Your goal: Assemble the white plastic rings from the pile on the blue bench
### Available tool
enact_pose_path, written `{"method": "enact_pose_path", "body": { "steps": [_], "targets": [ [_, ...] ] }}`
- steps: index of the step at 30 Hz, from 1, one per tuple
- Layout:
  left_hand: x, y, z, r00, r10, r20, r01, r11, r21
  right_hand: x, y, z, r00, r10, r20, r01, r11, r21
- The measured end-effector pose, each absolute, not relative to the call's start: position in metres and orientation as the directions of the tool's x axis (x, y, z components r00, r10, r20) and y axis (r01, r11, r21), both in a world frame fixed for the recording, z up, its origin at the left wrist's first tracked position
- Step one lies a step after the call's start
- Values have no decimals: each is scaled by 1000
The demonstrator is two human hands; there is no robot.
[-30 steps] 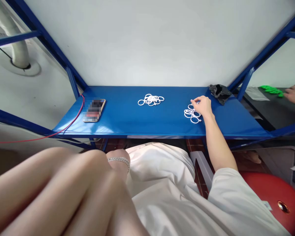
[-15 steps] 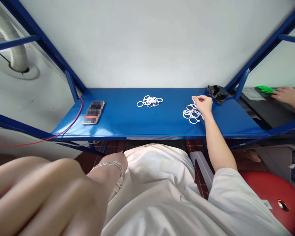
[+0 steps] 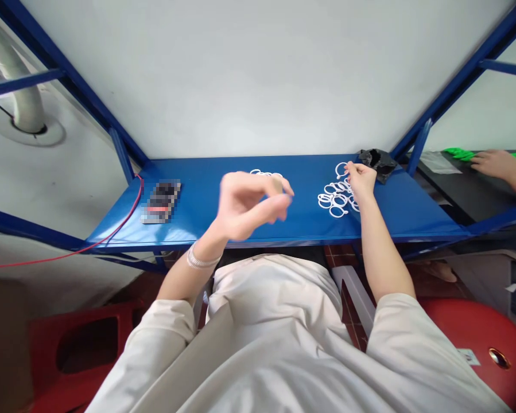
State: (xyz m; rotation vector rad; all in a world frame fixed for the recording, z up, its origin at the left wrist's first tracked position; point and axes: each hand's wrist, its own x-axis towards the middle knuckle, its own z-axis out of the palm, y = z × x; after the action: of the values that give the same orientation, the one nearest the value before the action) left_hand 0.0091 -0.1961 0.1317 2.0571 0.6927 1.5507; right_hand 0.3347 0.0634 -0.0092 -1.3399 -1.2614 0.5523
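Note:
My right hand pinches a white ring between thumb and fingertips, holding it above the right side of the blue table. Just below and left of it lies a loose pile of several white rings, some with a small knob on the edge. My left hand hangs in the air over the table's front, its fingers curled toward the thumb. Motion blurs those fingertips, and I see nothing clear between them. Behind this hand a second group of white rings is mostly hidden.
On the left of the blue table lies a phone, near a red cable. A crumpled black bag sits at the back right. Farther right, another person's hand rests by green material. Blue frame bars flank the table.
My left hand has moved from close to the camera at lower left to over the table's front middle. My right hand has shifted slightly right, and the ring it holds shows more fully.

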Motion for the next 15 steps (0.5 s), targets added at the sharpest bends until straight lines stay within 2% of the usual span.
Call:
{"method": "enact_pose_path", "body": {
  "steps": [3, 6, 10, 15],
  "targets": [
    [17, -117, 104, 314, 734, 602, 410, -677, 611, 317, 62, 1, 254, 897, 363, 328, 273, -904],
    [15, -50, 64, 333, 788, 518, 588, -603, 539, 278, 62, 16, 131, 920, 370, 317, 315, -895],
    [4, -9, 21, 209, 805, 554, 672, -530, 516, 210, 65, 26, -50, 929, 367, 280, 366, -888],
    [-14, -6, -3, 141, 801, 581, 713, -490, 502, 156, 70, 10, -107, 949, 296, 178, 311, -934]
  ]
}}
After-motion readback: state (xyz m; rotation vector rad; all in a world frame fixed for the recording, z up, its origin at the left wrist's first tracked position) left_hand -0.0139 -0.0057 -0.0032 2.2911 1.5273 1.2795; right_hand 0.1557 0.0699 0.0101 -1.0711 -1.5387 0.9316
